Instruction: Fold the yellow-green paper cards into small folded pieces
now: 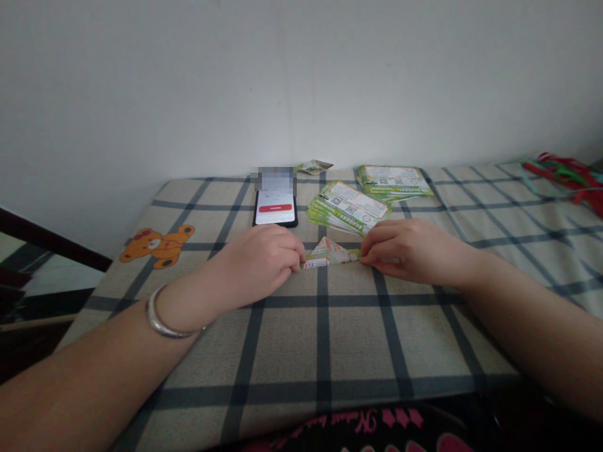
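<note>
Checked bedcover [292,339] supports a green-and-white folded leaflet [330,255], its triangular flap upward. My left hand [257,263] and right hand [405,251] close on its opposite ends, fingers together; whether the thumbs pinch, I cannot tell. Uneven pressure could skew the fold. Leaflet stack [346,207] lies just beyond the leaflet.

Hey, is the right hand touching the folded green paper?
Touching. The head view shows the fingertips of the right hand against the right end of the folded green paper, with no gap visible.
</note>
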`<state>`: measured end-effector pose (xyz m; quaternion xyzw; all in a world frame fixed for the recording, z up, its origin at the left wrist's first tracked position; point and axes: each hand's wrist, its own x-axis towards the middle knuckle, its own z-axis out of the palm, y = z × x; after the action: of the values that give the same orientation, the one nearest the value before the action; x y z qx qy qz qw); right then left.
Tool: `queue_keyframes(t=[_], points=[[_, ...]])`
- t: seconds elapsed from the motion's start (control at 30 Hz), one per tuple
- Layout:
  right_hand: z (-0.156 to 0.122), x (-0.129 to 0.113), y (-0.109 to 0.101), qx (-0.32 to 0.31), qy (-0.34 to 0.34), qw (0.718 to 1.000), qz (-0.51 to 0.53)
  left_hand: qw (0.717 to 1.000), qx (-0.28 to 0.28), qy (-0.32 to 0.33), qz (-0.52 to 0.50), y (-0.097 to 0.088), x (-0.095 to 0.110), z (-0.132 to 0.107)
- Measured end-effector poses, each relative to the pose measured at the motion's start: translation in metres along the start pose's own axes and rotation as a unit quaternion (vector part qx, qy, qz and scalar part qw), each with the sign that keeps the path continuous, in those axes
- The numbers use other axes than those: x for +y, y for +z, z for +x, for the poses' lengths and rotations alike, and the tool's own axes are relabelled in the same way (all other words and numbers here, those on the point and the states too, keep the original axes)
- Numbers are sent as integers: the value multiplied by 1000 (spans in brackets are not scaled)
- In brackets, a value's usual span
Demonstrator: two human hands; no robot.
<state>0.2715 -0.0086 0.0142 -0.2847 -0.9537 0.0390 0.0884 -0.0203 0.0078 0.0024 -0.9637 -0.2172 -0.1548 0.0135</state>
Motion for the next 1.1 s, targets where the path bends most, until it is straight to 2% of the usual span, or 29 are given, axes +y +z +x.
queue_keyframes(t=[0.13, 0.23, 0.33, 0.43, 0.6, 0.83, 0.97, 1.1], points=[[3, -2, 3, 5, 20, 1000, -10, 1000, 2, -4, -4, 2, -1, 0], [6, -3, 9, 31, 36, 998, -44, 1000, 3, -10, 1, 3, 1, 1], [9, -5, 16, 69, 57, 994, -59, 999, 5, -39, 11, 5, 3, 1], [12, -7, 21, 69, 54, 994, -61, 998, 15, -64, 13, 10, 5, 1], [13, -8, 24, 70, 65, 993, -62, 999, 5, -31, 35, 17, 8, 1], [17, -12, 25, 84, 72, 990, -90, 999, -3, -52, 9, 17, 10, 1], [19, -16, 25, 102, 82, 984, -123, 998, 15, -58, -11, 19, 8, 2], [20, -18, 27, 123, 63, 980, -143, 994, 64, -66, -50, 20, 6, 4]])
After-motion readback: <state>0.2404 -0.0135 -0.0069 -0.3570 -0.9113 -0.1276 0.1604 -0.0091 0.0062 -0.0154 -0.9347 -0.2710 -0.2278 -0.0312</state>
